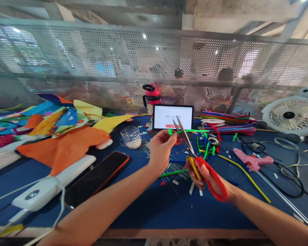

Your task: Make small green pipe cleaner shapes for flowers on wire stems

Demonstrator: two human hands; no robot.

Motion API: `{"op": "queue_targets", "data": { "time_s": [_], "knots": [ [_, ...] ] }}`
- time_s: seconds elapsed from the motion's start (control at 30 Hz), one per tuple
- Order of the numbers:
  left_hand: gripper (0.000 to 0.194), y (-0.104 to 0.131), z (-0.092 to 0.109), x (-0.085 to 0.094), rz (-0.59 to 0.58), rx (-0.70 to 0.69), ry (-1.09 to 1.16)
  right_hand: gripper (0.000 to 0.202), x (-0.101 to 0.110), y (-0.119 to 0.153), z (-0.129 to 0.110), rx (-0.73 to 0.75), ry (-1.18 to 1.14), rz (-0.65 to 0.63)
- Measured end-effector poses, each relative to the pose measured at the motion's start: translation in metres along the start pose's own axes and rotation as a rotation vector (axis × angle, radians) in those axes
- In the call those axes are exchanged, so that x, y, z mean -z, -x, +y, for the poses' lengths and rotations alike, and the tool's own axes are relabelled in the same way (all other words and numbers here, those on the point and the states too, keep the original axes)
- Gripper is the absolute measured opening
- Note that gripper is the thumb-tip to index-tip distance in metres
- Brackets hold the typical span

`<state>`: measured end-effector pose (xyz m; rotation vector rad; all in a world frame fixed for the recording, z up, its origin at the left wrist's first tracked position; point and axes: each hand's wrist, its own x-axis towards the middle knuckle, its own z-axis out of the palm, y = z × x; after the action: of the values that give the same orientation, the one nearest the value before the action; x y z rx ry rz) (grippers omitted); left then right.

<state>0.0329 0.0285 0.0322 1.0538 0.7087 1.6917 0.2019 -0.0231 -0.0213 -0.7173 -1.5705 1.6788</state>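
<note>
My left hand [162, 147] pinches a green pipe cleaner [195, 131] whose near end is curled into a small knot above my fingers. Its straight part stretches off to the right, behind the scissors. In my right hand [204, 172] are scissors [187, 137] with red and yellow handles, pointing up and left. Their blades are parted and stand across the green stem close to my left fingertips; whether they touch it I cannot tell. Beyond the scissors lie short green twisted pieces [206, 149] beside a roll of black tape [214, 140].
A tablet [173, 118] showing a timer stands at the back, near a pink bottle [152, 95]. On the left are a phone [97, 177], a white corded device [53, 181] and orange felt [64, 145]. To the right lie a pink glue gun [251, 159], pipe cleaner bundles [228, 129] and a fan [289, 115].
</note>
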Motion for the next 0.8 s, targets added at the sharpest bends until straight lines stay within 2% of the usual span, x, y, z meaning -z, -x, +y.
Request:
{"op": "queue_targets", "data": {
  "time_s": [0.47, 0.8],
  "knots": [
    [0.010, 0.0027, -0.0038, -0.0009, -0.005, 0.014, 0.004, 0.062, -0.0038, -0.0050, -0.0003, -0.060, -0.002, 0.019],
    [0.012, 0.0035, -0.0051, -0.0013, -0.008, 0.029, 0.020, 0.066, -0.0097, -0.0061, -0.0033, -0.129, -0.020, 0.083]
  ]
}}
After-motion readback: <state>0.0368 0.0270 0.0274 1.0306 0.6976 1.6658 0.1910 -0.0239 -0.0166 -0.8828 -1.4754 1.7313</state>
